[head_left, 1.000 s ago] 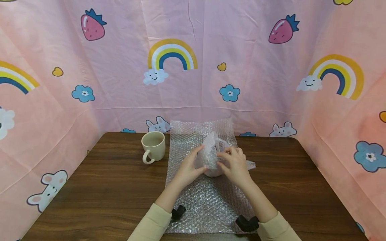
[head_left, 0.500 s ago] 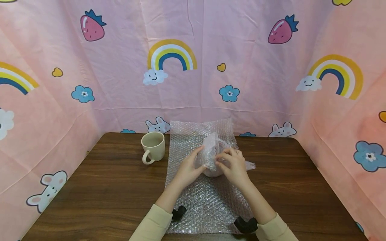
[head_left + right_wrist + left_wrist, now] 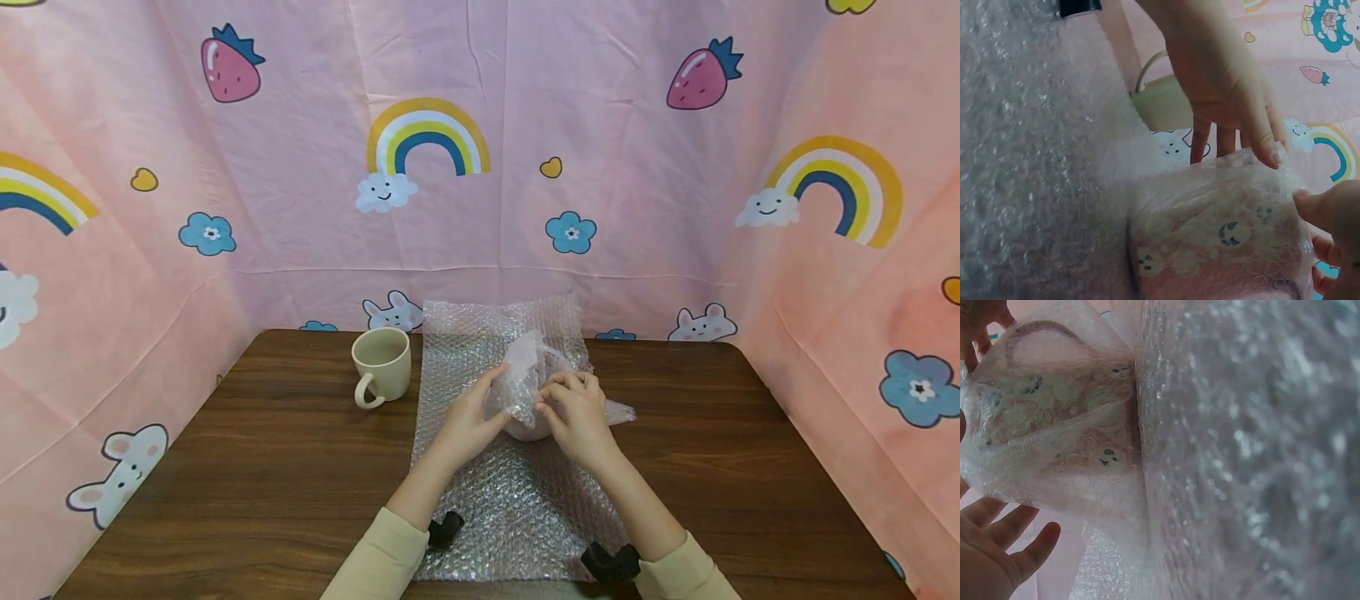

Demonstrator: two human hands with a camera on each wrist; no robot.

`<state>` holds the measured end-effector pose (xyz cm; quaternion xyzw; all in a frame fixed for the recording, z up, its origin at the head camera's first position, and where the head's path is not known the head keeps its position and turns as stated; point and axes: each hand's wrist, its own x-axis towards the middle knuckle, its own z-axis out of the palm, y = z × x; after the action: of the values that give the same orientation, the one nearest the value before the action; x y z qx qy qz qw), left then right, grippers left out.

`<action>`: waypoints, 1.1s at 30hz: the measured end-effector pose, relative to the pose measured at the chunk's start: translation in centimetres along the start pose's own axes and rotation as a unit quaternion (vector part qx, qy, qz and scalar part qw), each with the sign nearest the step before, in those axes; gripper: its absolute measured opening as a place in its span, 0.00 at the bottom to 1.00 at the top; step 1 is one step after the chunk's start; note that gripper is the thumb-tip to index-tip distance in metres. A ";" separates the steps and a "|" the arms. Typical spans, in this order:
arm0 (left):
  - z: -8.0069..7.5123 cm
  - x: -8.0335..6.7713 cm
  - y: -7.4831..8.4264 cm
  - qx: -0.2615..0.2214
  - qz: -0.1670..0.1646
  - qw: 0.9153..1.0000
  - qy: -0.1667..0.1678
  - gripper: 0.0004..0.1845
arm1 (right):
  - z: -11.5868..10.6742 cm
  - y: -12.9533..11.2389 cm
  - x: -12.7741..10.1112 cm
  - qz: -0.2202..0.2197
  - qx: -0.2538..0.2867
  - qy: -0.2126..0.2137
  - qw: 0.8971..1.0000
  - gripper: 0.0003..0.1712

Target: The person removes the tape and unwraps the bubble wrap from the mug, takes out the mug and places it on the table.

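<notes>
A pink patterned cup wrapped in bubble wrap (image 3: pixel 527 379) (image 3: pixel 1066 425) (image 3: pixel 1216 237) lies on its side in the middle of a large bubble wrap sheet (image 3: pixel 517 508) on the table. My left hand (image 3: pixel 468 417) (image 3: pixel 1222 94) presses the bundle's left side with straight fingers. In the left wrist view the left hand (image 3: pixel 997 550) shows its straight fingers just beside the wrap. My right hand (image 3: pixel 573 412) covers the bundle's right side, its curled fingers (image 3: pixel 1329 212) pinching the loose wrap against the cup.
A beige mug (image 3: pixel 381 365) (image 3: pixel 1160 103) stands upright left of the sheet, handle toward me. The dark wooden table (image 3: pixel 262 467) is walled by pink cartoon-print cloth (image 3: pixel 480 167) at the back and sides. The sheet's far end runs up that cloth.
My right hand has crept a little to the left over the bundle, drawing the wrap tighter. The left hand and the mug stay put.
</notes>
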<state>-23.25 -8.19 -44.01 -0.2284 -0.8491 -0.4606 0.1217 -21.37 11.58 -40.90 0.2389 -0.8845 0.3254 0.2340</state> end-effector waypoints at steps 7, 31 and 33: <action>-0.1 0.0 -0.1 0.010 0.008 1.000 -0.002 0.36 | 0.2 0.4 -0.5 -0.035 -0.013 0.010 0.999 0.05; -0.1 0.0 0.0 0.007 0.011 1.000 -0.021 0.33 | -2.2 0.0 0.4 0.088 0.189 -0.124 0.970 0.03; -0.2 -0.1 0.0 0.000 0.004 1.000 -0.022 0.32 | -2.1 0.0 0.4 0.082 0.187 -0.121 0.971 0.01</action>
<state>-23.19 -8.37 -43.92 -0.2418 -0.8508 -0.4548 0.1043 -21.16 12.95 -39.22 0.2426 -0.8462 0.4720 0.0488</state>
